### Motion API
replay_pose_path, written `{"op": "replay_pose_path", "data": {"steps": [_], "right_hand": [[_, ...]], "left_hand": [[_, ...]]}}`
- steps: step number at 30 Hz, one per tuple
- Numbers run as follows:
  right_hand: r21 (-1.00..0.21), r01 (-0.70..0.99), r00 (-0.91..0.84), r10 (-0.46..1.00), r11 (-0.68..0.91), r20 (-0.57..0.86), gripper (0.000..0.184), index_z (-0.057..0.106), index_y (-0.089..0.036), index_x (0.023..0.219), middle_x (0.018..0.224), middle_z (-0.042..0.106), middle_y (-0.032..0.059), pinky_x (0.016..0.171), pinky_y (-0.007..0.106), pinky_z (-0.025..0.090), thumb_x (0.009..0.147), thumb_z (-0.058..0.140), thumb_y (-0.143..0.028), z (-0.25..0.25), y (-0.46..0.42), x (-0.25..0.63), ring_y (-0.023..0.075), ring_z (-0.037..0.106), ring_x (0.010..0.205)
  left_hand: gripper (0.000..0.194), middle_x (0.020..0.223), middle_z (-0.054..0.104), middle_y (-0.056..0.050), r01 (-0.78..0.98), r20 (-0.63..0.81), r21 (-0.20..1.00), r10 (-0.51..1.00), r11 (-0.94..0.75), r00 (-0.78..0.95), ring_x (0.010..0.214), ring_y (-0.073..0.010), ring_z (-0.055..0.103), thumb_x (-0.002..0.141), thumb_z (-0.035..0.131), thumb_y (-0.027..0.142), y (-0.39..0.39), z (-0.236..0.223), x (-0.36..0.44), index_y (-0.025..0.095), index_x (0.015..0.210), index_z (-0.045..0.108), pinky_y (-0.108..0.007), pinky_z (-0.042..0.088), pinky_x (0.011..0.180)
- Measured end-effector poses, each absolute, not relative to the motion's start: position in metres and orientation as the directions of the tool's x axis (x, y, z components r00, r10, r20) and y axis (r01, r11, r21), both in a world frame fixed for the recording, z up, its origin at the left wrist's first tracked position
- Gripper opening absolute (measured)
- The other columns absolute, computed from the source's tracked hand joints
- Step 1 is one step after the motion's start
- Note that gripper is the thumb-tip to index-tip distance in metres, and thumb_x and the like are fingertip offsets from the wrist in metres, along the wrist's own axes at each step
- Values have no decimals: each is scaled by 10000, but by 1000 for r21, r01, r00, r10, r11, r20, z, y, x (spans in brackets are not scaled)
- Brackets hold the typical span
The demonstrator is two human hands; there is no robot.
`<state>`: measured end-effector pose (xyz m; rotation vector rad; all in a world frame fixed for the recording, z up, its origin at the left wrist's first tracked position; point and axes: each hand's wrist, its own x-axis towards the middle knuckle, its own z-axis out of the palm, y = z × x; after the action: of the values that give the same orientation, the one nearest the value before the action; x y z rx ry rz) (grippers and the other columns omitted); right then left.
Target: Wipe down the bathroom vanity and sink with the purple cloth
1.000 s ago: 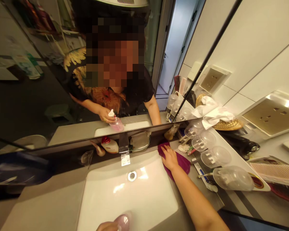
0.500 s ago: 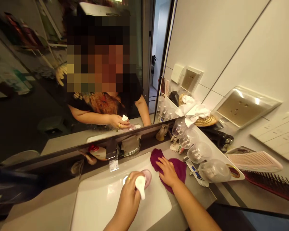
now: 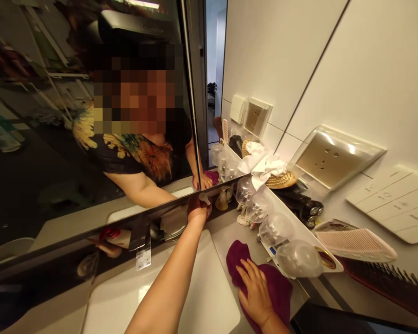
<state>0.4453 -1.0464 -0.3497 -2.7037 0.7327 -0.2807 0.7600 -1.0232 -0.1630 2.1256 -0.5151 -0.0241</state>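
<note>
My left hand (image 3: 196, 208) reaches over the sink (image 3: 212, 283) to the dark ledge under the mirror. Its fingers are closed round a pinkish pump bottle (image 3: 205, 198), mostly hidden by the hand and the mirror's lower edge. My right hand (image 3: 255, 290) lies flat with spread fingers on a purple cloth (image 3: 276, 287), which rests crumpled on the counter right of the sink. Beside the left hand on the ledge stands a small tan container (image 3: 222, 199).
A white rack (image 3: 336, 266) with several clear cups (image 3: 276, 228) stands along the right wall. Near it are a black shaver (image 3: 308, 211), a pink comb (image 3: 358, 243) and a dark red brush (image 3: 386, 287). The mirror (image 3: 142, 176) fills the upper left.
My left hand has carried the pump bottle from above the sink up to the ledge. My right hand and the purple cloth have slid right and towards me. The view has turned slightly.
</note>
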Motion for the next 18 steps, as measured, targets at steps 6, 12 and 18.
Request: {"op": "replay_pose_path", "data": {"steps": [6, 12, 18], "right_hand": [[-372, -439, 852, -510, -818, 118, 771, 581, -355, 1444, 1587, 484, 0, 1173, 530, 377, 709, 572, -120, -355, -1048, 442, 323, 410, 1480], [-361, -432, 854, -504, -826, 132, 766, 596, -356, 1426, 1573, 502, -1, 1169, 530, 385, 702, 570, -110, -355, -1049, 443, 320, 423, 1472], [-342, -425, 853, -497, -838, 160, 727, 592, -340, 1429, 1567, 510, 12, 1147, 536, 401, 733, 563, -136, -358, -1049, 441, 316, 428, 1464]], "left_hand": [[177, 736, 622, -58, -318, 191, 871, -340, -373, 921, 759, -219, 581, 808, 580, 125, -1048, -173, 776, 233, 671, 550, -319, 397, 748], [141, 689, 576, -23, -273, 184, 934, -343, -231, 921, 724, -211, 550, 755, 637, 114, -1054, -179, 774, 237, 705, 589, -304, 399, 732], [267, 929, 650, -73, -263, 211, 959, -358, -103, 910, 989, -266, 590, 736, 734, 180, -1027, -199, 753, 245, 989, 677, -357, 446, 937]]}}
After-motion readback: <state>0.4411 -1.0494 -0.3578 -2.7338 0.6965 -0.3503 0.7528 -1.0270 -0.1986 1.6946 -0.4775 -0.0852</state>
